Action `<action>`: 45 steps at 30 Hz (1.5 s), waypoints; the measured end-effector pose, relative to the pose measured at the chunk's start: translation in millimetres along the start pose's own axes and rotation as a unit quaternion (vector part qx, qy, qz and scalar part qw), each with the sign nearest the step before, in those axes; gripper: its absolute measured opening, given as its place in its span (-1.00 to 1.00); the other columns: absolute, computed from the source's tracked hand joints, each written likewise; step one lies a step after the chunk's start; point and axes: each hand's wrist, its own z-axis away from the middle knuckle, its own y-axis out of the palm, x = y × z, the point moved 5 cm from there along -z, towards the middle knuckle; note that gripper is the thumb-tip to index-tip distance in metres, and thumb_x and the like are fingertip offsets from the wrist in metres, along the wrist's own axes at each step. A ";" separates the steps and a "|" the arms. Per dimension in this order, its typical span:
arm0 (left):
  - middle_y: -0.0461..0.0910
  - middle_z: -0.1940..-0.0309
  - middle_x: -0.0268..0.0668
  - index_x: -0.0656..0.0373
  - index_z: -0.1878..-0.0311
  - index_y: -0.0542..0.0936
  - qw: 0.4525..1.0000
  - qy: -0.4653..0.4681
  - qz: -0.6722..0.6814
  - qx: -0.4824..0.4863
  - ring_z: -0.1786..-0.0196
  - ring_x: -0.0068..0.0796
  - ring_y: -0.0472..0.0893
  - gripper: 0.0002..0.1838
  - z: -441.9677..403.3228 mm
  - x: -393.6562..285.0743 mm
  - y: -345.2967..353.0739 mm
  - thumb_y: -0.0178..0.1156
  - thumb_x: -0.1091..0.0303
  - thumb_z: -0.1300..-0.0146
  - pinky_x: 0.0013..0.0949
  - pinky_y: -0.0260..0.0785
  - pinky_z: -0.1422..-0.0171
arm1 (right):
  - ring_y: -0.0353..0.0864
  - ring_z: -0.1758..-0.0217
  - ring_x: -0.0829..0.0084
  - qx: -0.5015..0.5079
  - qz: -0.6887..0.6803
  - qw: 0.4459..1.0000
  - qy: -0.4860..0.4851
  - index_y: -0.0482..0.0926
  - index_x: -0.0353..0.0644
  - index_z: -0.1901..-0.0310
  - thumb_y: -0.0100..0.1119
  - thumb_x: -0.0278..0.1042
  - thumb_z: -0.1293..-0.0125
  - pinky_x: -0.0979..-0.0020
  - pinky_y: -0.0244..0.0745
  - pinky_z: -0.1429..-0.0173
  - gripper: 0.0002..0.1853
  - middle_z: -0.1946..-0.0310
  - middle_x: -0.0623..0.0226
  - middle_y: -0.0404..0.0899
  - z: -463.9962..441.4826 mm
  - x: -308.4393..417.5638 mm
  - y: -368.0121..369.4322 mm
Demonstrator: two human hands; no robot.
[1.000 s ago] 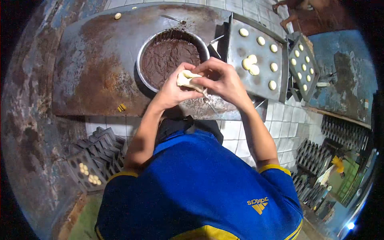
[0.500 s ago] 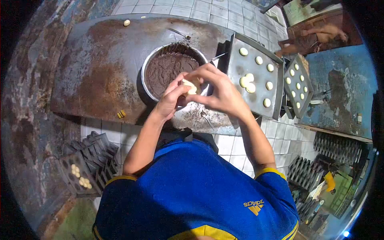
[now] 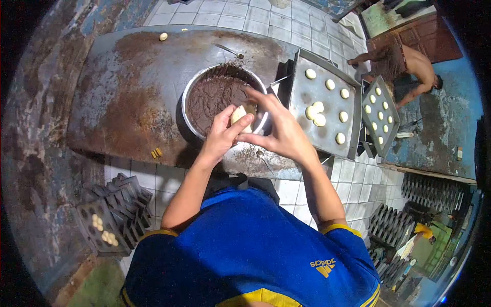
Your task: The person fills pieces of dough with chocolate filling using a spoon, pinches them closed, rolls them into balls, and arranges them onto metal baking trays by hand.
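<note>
My left hand (image 3: 223,134) grips a pale piece of dough (image 3: 238,114), thumb pressed on its side. My right hand (image 3: 277,128) is beside it with thumb and fingers spread apart, the thumb tip close to the dough's lower edge; whether it touches is unclear. Both hands are over the near right rim of a round metal pot (image 3: 187,118) with dark brown filling (image 3: 209,100) inside. To the right, a metal tray (image 3: 327,107) carries several pale dough balls (image 3: 343,116), some clustered together.
A second tray (image 3: 379,113) with dough balls stands farther right. Behind the pot lies a spoon (image 3: 228,50); a lone dough ball (image 3: 163,37) sits at the table's far edge. Stacked dark trays (image 3: 118,204) stand lower left. Another person (image 3: 417,66) bends over at the upper right.
My right hand's fingers have opened and lifted away from the dough, which stays in my left hand. The other person at the upper right has shifted and bent forward.
</note>
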 end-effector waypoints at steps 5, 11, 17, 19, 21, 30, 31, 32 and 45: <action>0.55 0.31 -0.54 0.14 -0.16 0.58 0.987 -0.127 0.090 0.049 0.38 -0.81 0.44 -0.59 7.2 -8.4 4.9 0.32 0.00 -0.55 -0.66 0.23 0.35 | 0.75 0.09 0.29 0.016 -0.008 0.999 0.043 0.76 -0.17 -0.17 0.63 -0.23 -0.20 0.24 0.68 -0.04 -0.50 0.06 0.17 0.66 2.9 -18.4 0.5; 0.61 0.23 -0.51 0.11 -0.18 0.57 0.995 -0.012 -0.088 0.053 0.30 -0.83 0.52 -0.70 -2.7 1.8 17.6 0.29 0.16 -0.56 -0.67 0.29 0.37 | 0.73 0.17 0.34 -0.038 -0.097 0.993 0.046 0.79 -0.23 -0.10 0.45 -0.43 -0.35 0.32 0.67 -0.03 -0.70 0.14 0.18 0.70 15.0 -38.0 -17.3; 0.63 0.22 -0.49 0.13 -0.07 0.61 0.998 -0.026 0.050 -0.021 0.32 -0.78 0.53 -0.75 -13.7 13.3 49.6 0.36 0.23 -0.48 -0.60 0.36 0.31 | 0.72 -0.03 0.29 -0.038 0.054 0.997 -0.042 0.64 -0.18 -0.36 0.54 -0.16 -0.28 0.28 0.66 -0.06 -0.36 -0.15 0.13 0.61 21.4 -26.5 -43.1; 0.60 0.29 -0.50 0.10 -0.10 0.57 0.993 -0.087 0.080 -0.018 0.42 -0.80 0.50 -0.75 -13.3 11.7 64.3 0.32 0.23 -0.49 -0.62 0.26 0.45 | 0.72 0.00 0.24 -0.040 0.063 0.994 -0.082 0.71 -0.19 -0.29 0.58 -0.13 -0.25 0.28 0.65 -0.09 -0.40 -0.03 0.13 0.63 27.8 -31.3 -45.4; 0.55 0.37 -0.50 0.05 -0.18 0.49 0.991 -0.111 0.065 -0.038 0.52 -0.82 0.44 -0.69 -17.4 14.2 72.7 0.29 0.17 -0.53 -0.64 0.13 0.61 | 0.73 0.02 0.22 -0.047 -0.002 0.998 -0.036 0.74 -0.19 -0.24 0.56 -0.17 -0.28 0.28 0.65 -0.10 -0.47 0.02 0.13 0.65 33.0 -40.9 -53.4; 0.70 0.21 -0.30 0.18 -0.23 0.49 0.996 0.065 -0.021 -0.058 0.27 -0.66 0.66 -0.57 -31.3 -17.4 138.3 0.46 0.44 -0.40 -0.54 0.50 0.22 | 0.74 0.02 0.47 -0.053 -0.586 0.772 0.238 0.67 -0.17 -0.17 0.39 -0.33 -0.51 0.47 0.66 0.07 -0.72 0.03 0.31 0.74 68.4 -108.5 -62.1; 0.70 0.20 -0.31 0.19 -0.16 0.53 0.984 0.125 -0.116 -0.046 0.24 -0.63 0.67 -0.61 -35.9 -24.6 146.0 0.48 0.43 -0.38 -0.50 0.52 0.13 | 0.75 0.05 0.51 -0.040 -0.654 0.723 0.217 0.57 -0.11 -0.17 0.39 -0.40 -0.50 0.51 0.68 0.10 -0.70 0.02 0.34 0.72 72.5 -108.2 -58.3; 0.70 0.18 -0.31 0.20 -0.10 0.57 0.960 0.183 -0.210 -0.034 0.20 -0.60 0.68 -0.65 -38.4 -31.5 155.5 0.49 0.41 -0.35 -0.46 0.55 0.04 | 0.75 0.07 0.53 -0.038 -0.698 0.687 0.200 0.53 -0.06 -0.17 0.39 -0.46 -0.48 0.53 0.71 0.10 -0.67 0.01 0.35 0.70 76.2 -107.2 -54.4; 0.70 0.37 -0.38 0.19 -0.31 0.26 0.977 0.184 0.081 0.076 0.14 -0.63 0.68 -0.34 -42.9 -9.1 270.5 0.37 0.68 -0.22 -0.43 0.58 -0.02 | 0.67 -0.23 0.46 0.024 -0.419 0.907 0.028 0.64 -0.31 -0.30 0.44 -0.37 -0.46 0.31 0.54 -0.37 -0.56 -0.15 0.26 0.71 134.8 -151.4 -140.7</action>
